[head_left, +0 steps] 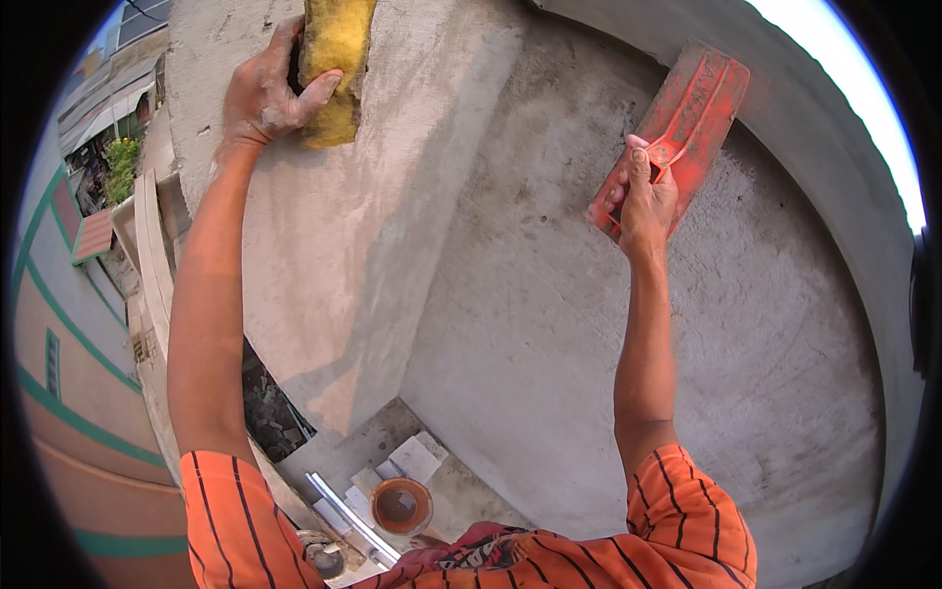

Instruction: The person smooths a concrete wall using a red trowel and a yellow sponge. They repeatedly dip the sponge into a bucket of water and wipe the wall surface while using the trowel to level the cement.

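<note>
Raised at the upper left, my left hand (267, 98) is closed around a yellow sponge (339, 64), its thumb pressed across the front. The sponge lies against or close to the pale plastered wall face (432, 108). My right hand (643, 196) grips the handle of a red plastering float (702, 108), which is smeared with grey and tilted up to the right. The float is against or very near the grey plastered wall (579, 294); its exact contact is hard to make out. Fine dust coats my left fingers.
Far below stand a round brown bucket (400, 506) and several pale blocks (417, 457), beside metal pipes (353, 518). A drop with neighbouring buildings (88, 324) opens at the left. A curved concrete edge (834, 167) overhangs at the upper right.
</note>
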Available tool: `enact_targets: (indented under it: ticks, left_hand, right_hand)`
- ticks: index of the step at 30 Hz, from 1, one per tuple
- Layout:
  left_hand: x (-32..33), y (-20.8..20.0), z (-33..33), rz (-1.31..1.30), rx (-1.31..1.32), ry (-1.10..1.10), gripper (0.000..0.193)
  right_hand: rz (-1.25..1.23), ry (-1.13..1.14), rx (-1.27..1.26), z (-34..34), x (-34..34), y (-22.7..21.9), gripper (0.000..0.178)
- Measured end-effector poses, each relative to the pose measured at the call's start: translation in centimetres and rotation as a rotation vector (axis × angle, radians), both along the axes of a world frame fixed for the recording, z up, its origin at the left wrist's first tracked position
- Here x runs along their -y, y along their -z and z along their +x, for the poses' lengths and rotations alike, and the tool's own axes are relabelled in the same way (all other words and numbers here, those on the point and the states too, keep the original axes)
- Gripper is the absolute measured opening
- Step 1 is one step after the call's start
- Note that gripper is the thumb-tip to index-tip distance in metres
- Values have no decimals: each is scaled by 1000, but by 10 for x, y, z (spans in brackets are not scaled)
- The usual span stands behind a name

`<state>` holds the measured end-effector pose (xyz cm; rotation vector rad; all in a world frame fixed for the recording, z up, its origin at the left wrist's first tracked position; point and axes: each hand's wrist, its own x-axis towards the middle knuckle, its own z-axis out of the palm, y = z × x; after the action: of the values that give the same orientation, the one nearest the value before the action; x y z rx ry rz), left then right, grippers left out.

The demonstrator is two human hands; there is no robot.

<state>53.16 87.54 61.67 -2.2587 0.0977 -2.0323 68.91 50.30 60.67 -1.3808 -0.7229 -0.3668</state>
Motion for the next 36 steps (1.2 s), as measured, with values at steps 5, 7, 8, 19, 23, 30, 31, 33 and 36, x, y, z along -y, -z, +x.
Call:
enact_targets:
  ticks: [5, 7, 8, 19, 23, 30, 31, 33, 36]
  left_hand:
    - [-1, -1, 0, 17, 13, -20, 60]
    - [-2, 1, 0, 24, 9, -28, 62]
    - [-2, 1, 1, 30, 7, -18, 63]
    - [-6, 1, 2, 29, -8, -29, 64]
    - [-6, 2, 0, 2, -24, -3, 63]
    - [-4, 0, -1, 45, 5, 14, 61]
    - [-4, 1, 0, 32, -5, 17, 61]
    - [-3, 2, 2, 6, -24, 21, 60]
    - [-2, -3, -3, 72, 22, 4, 60]
  right_hand:
    - [-116, 124, 65, 20, -5, 4, 29]
    - [1, 119, 87, 22, -1, -10, 28]
    - [58, 114, 90, 20, 2, -18, 28]
    - [-121, -41, -21, 18, -8, 14, 32]
    - [-123, 46, 59, 39, -3, -12, 34]
    - [235, 24, 161, 17, 10, -56, 27]
    - [154, 16, 140, 17, 10, -48, 27]
    - [-9, 0, 99, 18, 0, -25, 28]
    - [-218, -18, 30, 26, -18, 1, 28]
